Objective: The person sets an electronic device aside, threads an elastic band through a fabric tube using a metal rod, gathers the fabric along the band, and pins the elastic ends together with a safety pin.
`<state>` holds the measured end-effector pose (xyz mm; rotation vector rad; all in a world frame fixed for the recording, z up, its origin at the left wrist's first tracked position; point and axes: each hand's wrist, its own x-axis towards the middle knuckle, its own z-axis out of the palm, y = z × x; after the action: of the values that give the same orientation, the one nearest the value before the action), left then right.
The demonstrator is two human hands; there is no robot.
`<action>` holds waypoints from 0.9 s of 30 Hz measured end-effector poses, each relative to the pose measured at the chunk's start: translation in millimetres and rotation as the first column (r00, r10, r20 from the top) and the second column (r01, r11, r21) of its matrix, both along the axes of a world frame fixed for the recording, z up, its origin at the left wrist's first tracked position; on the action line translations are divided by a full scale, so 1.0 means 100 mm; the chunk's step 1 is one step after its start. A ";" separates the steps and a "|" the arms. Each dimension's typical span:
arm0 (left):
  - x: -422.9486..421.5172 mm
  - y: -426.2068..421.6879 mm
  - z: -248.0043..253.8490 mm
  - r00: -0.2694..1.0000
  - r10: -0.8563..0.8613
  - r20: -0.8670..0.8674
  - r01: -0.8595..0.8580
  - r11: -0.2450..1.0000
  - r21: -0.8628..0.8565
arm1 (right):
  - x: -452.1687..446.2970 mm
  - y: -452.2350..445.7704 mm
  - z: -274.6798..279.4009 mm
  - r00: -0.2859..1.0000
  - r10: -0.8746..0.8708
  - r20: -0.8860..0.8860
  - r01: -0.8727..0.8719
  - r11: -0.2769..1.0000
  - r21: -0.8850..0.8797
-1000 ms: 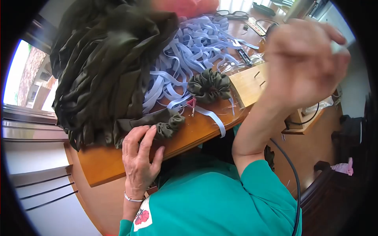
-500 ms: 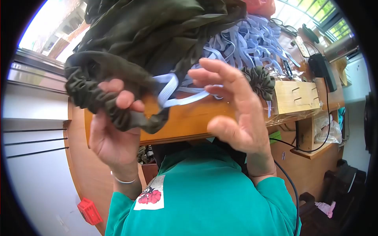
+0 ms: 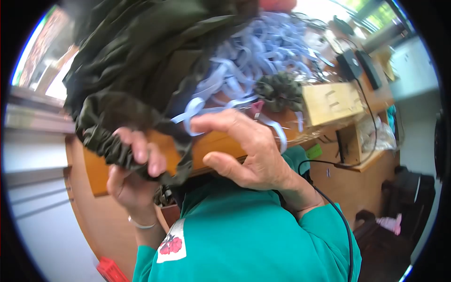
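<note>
My left hand (image 3: 134, 176) is closed around a gathered dark green fabric tube (image 3: 105, 145), its fingers wrapped over the ruffled part. A pale blue elastic band (image 3: 190, 113) shows at the tube's right end and passes behind my right hand (image 3: 249, 152). That hand is open, thumb and index finger apart; its other fingers are mostly hidden, and I cannot tell whether they touch the band. Just beyond it is a small pink-red object (image 3: 257, 108), too blurred to name. A finished-looking green scrunchie (image 3: 279, 91) lies farther right.
A large heap of dark green fabric (image 3: 141, 51) covers the table's left. Behind my right hand is a tangled pile of pale blue elastic (image 3: 268, 44). A wooden block (image 3: 331, 103) with metal staples, black adapters (image 3: 348, 65) and a cable (image 3: 371, 117) are at the right.
My right hand has moved left and down, closer to the fabric tube, with its fingers lower. The left hand keeps its hold. The whole view has shifted and blurred.
</note>
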<state>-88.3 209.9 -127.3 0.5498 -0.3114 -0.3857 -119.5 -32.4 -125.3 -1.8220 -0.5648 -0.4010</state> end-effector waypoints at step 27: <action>1.25 -4.29 0.63 -0.045 -0.797 0.602 -0.720 0.444 0.534 | 0.01 -4.07 0.46 0.138 -0.975 0.173 0.528 -0.076 -0.846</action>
<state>36.8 -219.0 -64.3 2.1155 -1.8679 -0.0310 -118.2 -439.9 -79.2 -2.8811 1.2411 -0.4355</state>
